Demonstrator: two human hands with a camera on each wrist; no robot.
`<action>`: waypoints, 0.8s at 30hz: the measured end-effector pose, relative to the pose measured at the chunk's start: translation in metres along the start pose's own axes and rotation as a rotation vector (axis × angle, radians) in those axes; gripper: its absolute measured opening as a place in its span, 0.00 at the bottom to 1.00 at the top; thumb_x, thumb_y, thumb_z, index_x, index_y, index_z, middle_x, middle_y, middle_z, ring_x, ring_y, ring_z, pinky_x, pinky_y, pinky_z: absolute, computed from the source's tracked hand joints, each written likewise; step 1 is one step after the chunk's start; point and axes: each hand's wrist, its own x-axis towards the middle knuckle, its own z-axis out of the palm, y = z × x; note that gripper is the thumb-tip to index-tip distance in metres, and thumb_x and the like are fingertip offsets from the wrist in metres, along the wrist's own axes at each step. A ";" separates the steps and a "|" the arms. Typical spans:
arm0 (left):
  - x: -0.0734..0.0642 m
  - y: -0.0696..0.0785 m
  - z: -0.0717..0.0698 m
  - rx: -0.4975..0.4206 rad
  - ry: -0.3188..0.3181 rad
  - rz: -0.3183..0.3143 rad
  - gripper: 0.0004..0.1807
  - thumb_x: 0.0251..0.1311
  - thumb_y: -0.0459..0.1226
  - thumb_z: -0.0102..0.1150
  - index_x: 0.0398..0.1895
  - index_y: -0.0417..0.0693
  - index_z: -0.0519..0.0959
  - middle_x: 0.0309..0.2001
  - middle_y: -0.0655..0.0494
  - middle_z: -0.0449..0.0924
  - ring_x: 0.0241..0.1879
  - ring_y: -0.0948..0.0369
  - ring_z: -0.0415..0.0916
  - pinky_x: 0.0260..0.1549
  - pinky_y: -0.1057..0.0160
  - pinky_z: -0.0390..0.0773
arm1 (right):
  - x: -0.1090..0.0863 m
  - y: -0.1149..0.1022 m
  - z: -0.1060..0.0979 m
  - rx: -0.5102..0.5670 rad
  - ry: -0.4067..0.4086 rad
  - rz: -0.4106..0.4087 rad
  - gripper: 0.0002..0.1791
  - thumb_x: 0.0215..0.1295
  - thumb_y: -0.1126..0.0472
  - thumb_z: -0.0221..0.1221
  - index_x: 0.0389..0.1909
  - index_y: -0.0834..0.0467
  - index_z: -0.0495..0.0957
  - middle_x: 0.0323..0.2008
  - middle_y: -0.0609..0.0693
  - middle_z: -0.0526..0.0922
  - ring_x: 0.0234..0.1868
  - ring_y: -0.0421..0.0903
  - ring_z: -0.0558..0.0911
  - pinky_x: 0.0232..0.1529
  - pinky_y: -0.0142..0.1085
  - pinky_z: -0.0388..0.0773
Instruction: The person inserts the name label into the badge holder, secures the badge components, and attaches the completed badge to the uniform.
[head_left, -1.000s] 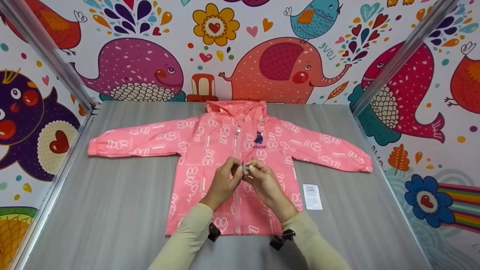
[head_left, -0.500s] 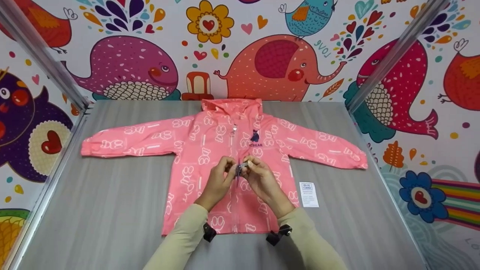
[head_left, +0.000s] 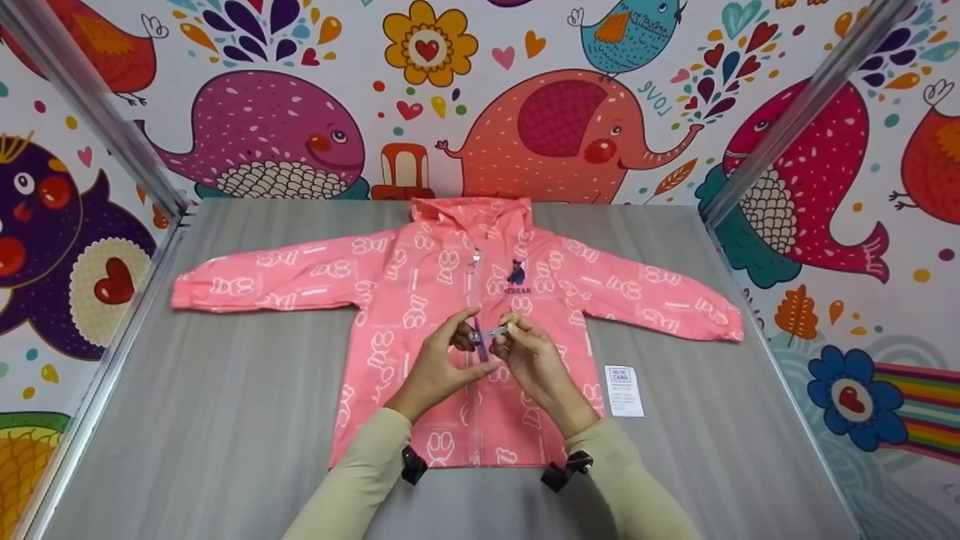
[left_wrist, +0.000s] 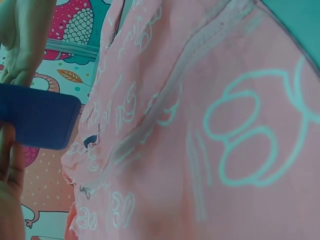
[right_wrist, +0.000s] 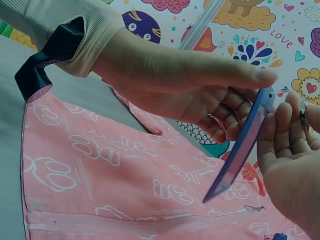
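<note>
Over the middle of a pink jacket (head_left: 405,360) with white outline prints, I hold a thin blue badge (left_wrist: 40,116). My left hand (head_left: 441,360) grips it by opposite edges, the thumb on one and fingers on the other. In the right wrist view the badge (right_wrist: 240,150) stands tilted, nearly edge-on. My right hand (head_left: 536,360) pinches a small metal clip (head_left: 497,331) beside the badge. Whether the two are joined is hard to tell. The jacket lies front up, zipped, sleeves spread, with a dark bear print (head_left: 517,274) on its chest.
A white printed card (head_left: 624,391) lies on the grey table (head_left: 247,405), to the right of the jacket. Walls with bright animal pictures and metal frame posts (head_left: 814,109) enclose the back and sides. Each wrist wears a black strap (right_wrist: 52,57).
My left hand has spread from a close pinch to holding the badge by its edges. The badge has turned, and the metal clip stands out to the right. The jacket has stayed put.
</note>
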 end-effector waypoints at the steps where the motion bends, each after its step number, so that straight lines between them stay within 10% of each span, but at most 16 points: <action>1: 0.000 0.000 -0.001 0.013 -0.002 0.001 0.47 0.46 0.41 0.78 0.71 0.52 0.66 0.42 0.53 0.78 0.41 0.54 0.78 0.45 0.59 0.81 | 0.000 0.000 0.000 0.002 0.000 -0.001 0.15 0.74 0.69 0.41 0.39 0.54 0.77 0.29 0.43 0.81 0.34 0.36 0.79 0.45 0.29 0.76; 24: -0.013 -0.025 0.007 0.167 0.000 -0.080 0.57 0.39 0.47 0.81 0.73 0.51 0.58 0.68 0.52 0.69 0.68 0.53 0.67 0.69 0.46 0.69 | -0.003 -0.003 -0.002 0.028 -0.003 0.017 0.16 0.76 0.68 0.39 0.40 0.56 0.76 0.30 0.44 0.81 0.35 0.37 0.79 0.45 0.28 0.75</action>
